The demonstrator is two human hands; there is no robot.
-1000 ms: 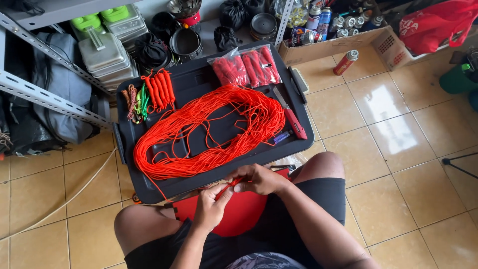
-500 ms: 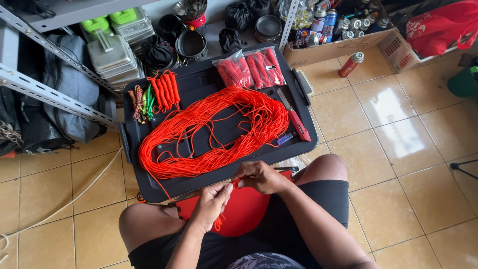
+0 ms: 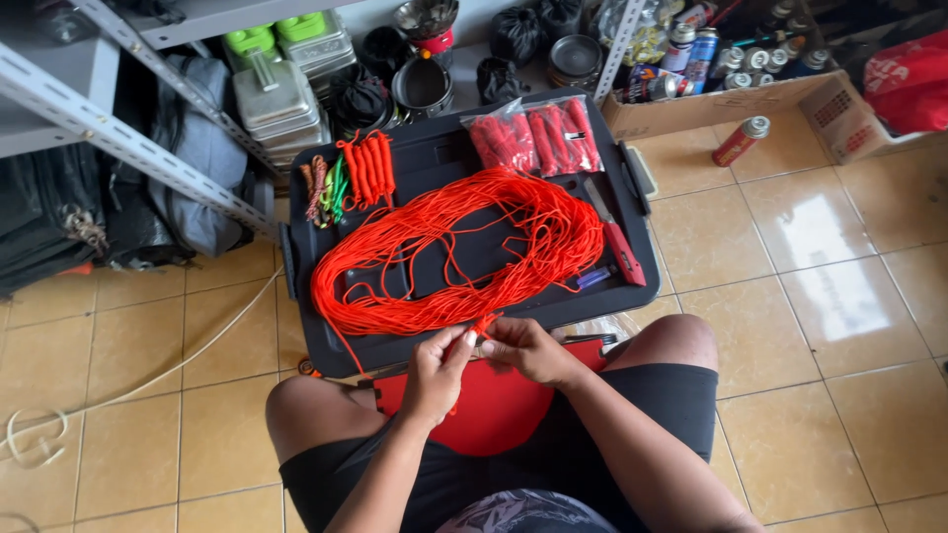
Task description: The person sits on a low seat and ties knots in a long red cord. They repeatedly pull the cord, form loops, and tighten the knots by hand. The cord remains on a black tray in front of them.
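Hands meet over your lap: your left hand (image 3: 434, 370) and right hand (image 3: 523, 347) have drawn closer together, fingers pinched shut on the orange cord (image 3: 481, 326) end. Beyond, the cord's loose coil (image 3: 444, 247) sprawls across the black tray (image 3: 434, 153). Your fingers hide whatever knot they work.
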